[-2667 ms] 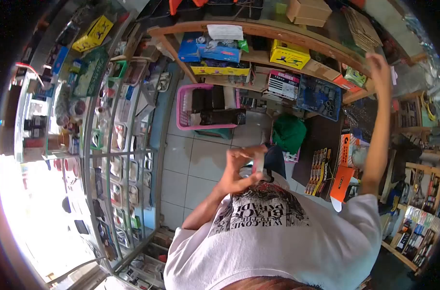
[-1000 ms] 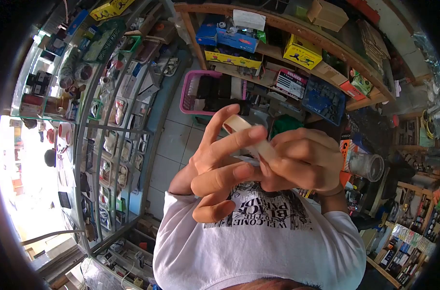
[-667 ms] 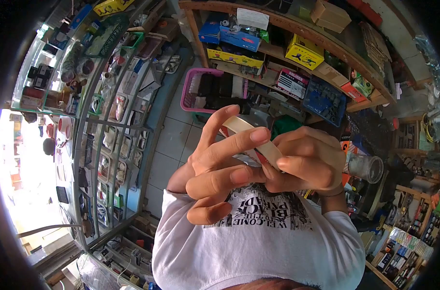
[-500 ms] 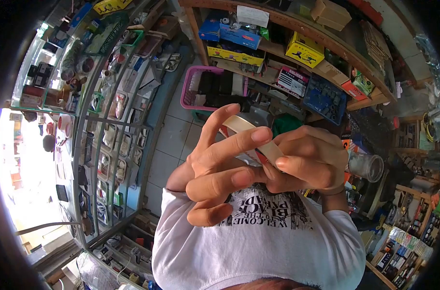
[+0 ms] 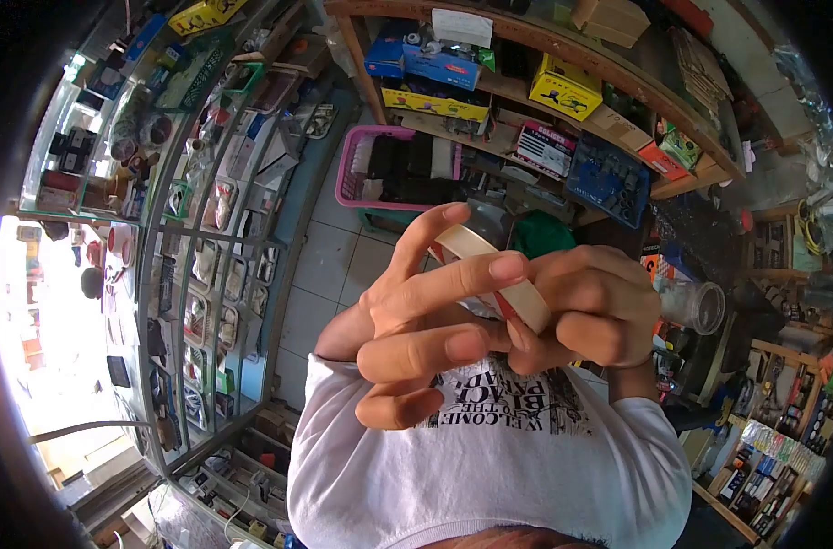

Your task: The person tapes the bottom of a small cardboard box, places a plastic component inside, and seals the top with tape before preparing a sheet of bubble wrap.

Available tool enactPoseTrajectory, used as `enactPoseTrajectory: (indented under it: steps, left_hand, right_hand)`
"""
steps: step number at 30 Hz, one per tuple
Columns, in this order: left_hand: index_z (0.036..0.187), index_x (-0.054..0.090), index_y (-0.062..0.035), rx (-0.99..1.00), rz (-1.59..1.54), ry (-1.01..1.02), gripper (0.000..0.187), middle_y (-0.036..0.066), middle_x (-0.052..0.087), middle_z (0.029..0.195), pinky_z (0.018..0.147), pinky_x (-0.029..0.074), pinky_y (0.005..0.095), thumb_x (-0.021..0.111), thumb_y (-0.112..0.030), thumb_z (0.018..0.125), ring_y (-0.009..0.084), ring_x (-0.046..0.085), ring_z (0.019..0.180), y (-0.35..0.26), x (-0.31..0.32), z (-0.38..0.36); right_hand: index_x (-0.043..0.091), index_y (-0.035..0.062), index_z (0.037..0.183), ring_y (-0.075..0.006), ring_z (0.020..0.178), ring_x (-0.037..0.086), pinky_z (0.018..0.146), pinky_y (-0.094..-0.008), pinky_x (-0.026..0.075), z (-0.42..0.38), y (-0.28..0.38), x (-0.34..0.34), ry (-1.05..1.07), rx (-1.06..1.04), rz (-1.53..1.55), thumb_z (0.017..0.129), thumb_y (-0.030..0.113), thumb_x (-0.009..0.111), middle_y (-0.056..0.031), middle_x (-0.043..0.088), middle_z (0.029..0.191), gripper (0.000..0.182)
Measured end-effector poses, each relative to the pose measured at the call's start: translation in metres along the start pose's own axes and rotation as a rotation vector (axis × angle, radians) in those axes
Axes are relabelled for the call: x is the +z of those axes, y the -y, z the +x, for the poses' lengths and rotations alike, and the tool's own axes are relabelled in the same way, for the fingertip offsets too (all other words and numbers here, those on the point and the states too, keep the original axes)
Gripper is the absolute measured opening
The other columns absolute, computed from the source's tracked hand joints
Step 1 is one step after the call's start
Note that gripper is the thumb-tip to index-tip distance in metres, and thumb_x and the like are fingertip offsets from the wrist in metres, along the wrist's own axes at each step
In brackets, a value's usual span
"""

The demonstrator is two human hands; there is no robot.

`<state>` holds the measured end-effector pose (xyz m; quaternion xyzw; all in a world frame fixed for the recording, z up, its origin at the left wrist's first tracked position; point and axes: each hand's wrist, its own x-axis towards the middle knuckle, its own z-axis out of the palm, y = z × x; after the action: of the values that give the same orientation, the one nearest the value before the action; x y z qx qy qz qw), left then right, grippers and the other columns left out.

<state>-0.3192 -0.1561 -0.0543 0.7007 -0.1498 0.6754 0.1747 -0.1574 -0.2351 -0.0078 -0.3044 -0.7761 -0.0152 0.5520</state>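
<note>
A narrow cream roll of tape [image 5: 524,304] with red on its inner side is held up in front of my chest, tilted. My left hand [image 5: 426,293] grips it, with the index finger at its far end and the middle finger across its outer face; the ring and little fingers are bent and stand apart from it. The left thumb is hidden. At the roll's near end, my right hand [image 5: 600,306] is closed, its fingers curled beside the rim and its thumb pressed against the lower edge. Whether a loose tape end lies between those fingers cannot be seen.
Glass display shelves [image 5: 197,247] full of small goods stand at the left. Ahead are a pink basket [image 5: 343,174], a wooden shelf [image 5: 517,78] with boxes, and a blue tray [image 5: 609,178] of parts. A clear plastic jar [image 5: 705,313] is near my right hand.
The right index finger has drawn back off the roll's face and curled in, leaving more of the near end visible. My left hand and the roll have shifted slightly right.
</note>
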Motion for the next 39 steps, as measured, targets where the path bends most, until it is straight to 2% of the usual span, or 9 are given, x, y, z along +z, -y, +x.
enactPoseTrajectory:
  steps: [5,10,14,20,25,28,31,34,39]
  left_hand:
    - [0.116,0.031,-0.0137,0.092,0.001,-0.248,0.046,0.016,0.051,0.126,0.084,0.039,0.0858,0.066,-0.003,0.089,0.0518,0.069,0.102,0.008,0.029,0.0]
    - [0.118,0.032,-0.0158,-0.004,-0.111,-0.058,0.042,0.012,0.047,0.129,0.084,0.039,0.0855,0.063,-0.006,0.091,0.0527,0.069,0.101,-0.002,0.009,0.0]
    - [0.12,0.035,-0.012,0.114,-0.033,-0.274,0.028,0.014,0.053,0.123,0.088,0.037,0.0852,0.049,-0.009,0.096,0.0503,0.069,0.103,0.005,0.038,0.005]
    - [0.116,0.042,-0.0072,-0.02,-0.106,-0.141,0.02,0.016,0.06,0.104,0.091,0.037,0.0832,0.038,-0.012,0.097,0.0444,0.072,0.101,-0.007,0.021,0.008]
    - [0.116,0.038,-0.0093,-0.111,-0.053,-0.166,0.02,0.011,0.058,0.111,0.089,0.04,0.0828,0.047,-0.014,0.099,0.0422,0.073,0.095,-0.015,0.024,0.011]
    - [0.117,0.035,-0.012,0.004,-0.007,-0.202,0.032,0.006,0.054,0.117,0.086,0.043,0.0822,0.06,-0.012,0.096,0.0413,0.074,0.092,-0.006,0.032,0.003]
    - [0.118,0.033,-0.0136,-0.066,-0.012,-0.125,0.042,0.004,0.052,0.121,0.084,0.045,0.0821,0.067,-0.008,0.093,0.0419,0.073,0.092,-0.014,0.02,0.0]
    - [0.118,0.033,-0.0131,0.038,0.065,-0.25,0.04,0.007,0.052,0.122,0.085,0.044,0.0827,0.064,-0.008,0.094,0.0445,0.073,0.093,-0.003,0.035,0.0]
    - [0.118,0.033,-0.0117,0.069,-0.055,-0.136,0.033,0.013,0.05,0.124,0.088,0.041,0.0834,0.057,-0.011,0.097,0.0475,0.071,0.097,0.005,0.015,-0.01]
  right_hand:
    - [0.07,0.0091,0.107,-0.0152,0.067,0.068,0.052,-0.0245,0.056,0.001,0.007,-0.004,-0.047,0.031,-0.018,0.07,0.015,0.089,-0.0009,0.064,0.078,0.042]
    - [0.07,0.0104,0.113,-0.0144,0.067,0.069,0.051,-0.0235,0.055,-0.003,0.012,-0.009,-0.024,0.02,-0.118,0.07,0.017,0.089,0.0009,0.064,0.077,0.048]
    - [0.069,0.0095,0.113,-0.0156,0.065,0.069,0.05,-0.0248,0.054,-0.001,0.014,-0.011,-0.03,-0.001,-0.104,0.071,0.017,0.089,-0.0004,0.064,0.075,0.048]
    - [0.067,0.006,0.112,-0.0173,0.063,0.068,0.049,-0.0262,0.054,0.001,0.011,-0.014,-0.012,-0.048,-0.07,0.072,0.018,0.088,-0.0029,0.064,0.071,0.046]
    - [0.066,0.0075,0.108,-0.0163,0.062,0.067,0.049,-0.0265,0.053,0.001,0.012,-0.009,-0.018,-0.027,-0.046,0.072,0.021,0.088,-0.0015,0.064,0.071,0.044]
    - [0.063,0.0083,0.1,-0.0159,0.062,0.066,0.049,-0.0268,0.052,0.001,0.013,-0.009,-0.001,-0.009,-0.066,0.072,0.021,0.089,-0.0009,0.063,0.071,0.04]
    - [0.058,0.0088,0.092,-0.0159,0.063,0.066,0.048,-0.0269,0.051,0.001,0.011,-0.01,0.049,0.008,-0.084,0.072,0.021,0.089,-0.001,0.063,0.072,0.039]
    - [0.055,0.0091,0.089,-0.0161,0.063,0.066,0.047,-0.0262,0.051,-0.001,0.009,-0.004,-0.006,0.016,-0.036,0.071,0.019,0.089,-0.0016,0.063,0.073,0.04]
    - [0.062,0.0084,0.1,-0.0168,0.062,0.065,0.044,-0.025,0.05,0.002,0.008,0.002,-0.048,0.006,-0.029,0.072,0.017,0.089,-0.0021,0.064,0.075,0.04]
